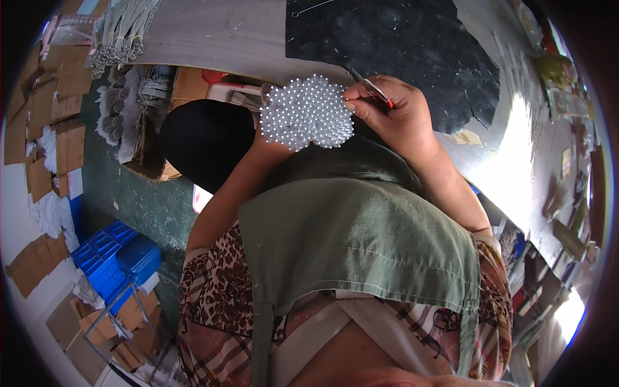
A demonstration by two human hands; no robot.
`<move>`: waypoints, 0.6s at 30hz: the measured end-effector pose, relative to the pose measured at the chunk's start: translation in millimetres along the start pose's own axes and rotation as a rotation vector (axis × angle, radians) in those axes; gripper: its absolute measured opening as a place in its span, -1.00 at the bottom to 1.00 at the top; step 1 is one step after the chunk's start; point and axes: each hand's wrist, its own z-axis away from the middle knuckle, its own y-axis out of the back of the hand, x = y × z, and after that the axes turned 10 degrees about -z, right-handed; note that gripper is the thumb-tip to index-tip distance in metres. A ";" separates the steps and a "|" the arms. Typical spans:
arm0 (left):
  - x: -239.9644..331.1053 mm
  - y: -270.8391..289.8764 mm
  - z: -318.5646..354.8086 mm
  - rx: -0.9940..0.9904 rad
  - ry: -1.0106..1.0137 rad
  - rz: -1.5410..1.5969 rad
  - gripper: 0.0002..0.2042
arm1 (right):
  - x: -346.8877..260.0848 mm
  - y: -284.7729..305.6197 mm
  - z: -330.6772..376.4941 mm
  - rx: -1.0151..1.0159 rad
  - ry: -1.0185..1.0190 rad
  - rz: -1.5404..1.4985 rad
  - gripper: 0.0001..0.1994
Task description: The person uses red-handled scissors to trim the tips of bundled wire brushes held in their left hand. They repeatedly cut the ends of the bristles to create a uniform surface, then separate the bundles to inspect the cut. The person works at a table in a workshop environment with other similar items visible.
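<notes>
A dense round bunch of thin stems tipped with small white beads [307,111] stands in front of my body, its beaded heads facing up. My left hand [269,147] grips the bunch from below; the beads hide most of its fingers. At the right edge of the bunch is my right hand [405,115], thumb and forefinger pinched together by the outer beads. In its curled fingers lies a small metal hand tool with red on its handle [382,95], like pliers or scissors; the exact kind is unclear. The green apron [361,238] spreads below both hands.
Ahead is a grey worktable [213,32] with a black mat [393,58] and a thin hooked wire [313,8]. Bundled wire stems [122,39] lie at its far left. Cardboard boxes [151,169] with more bundles stand below; blue crates [116,255] sit lower left.
</notes>
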 end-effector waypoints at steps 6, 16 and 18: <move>-9.6 -15.4 10.3 -0.020 -0.041 -0.098 -0.71 | 0.2 -5.7 2.6 0.025 -0.056 -0.020 -0.89; -20.5 -66.5 16.3 0.143 0.324 0.729 -0.63 | 0.5 -6.0 -0.7 -0.037 0.062 0.094 -0.92; -28.2 -71.8 21.0 0.144 0.202 0.427 -0.65 | 6.3 -8.7 1.9 -0.007 0.097 0.088 -0.92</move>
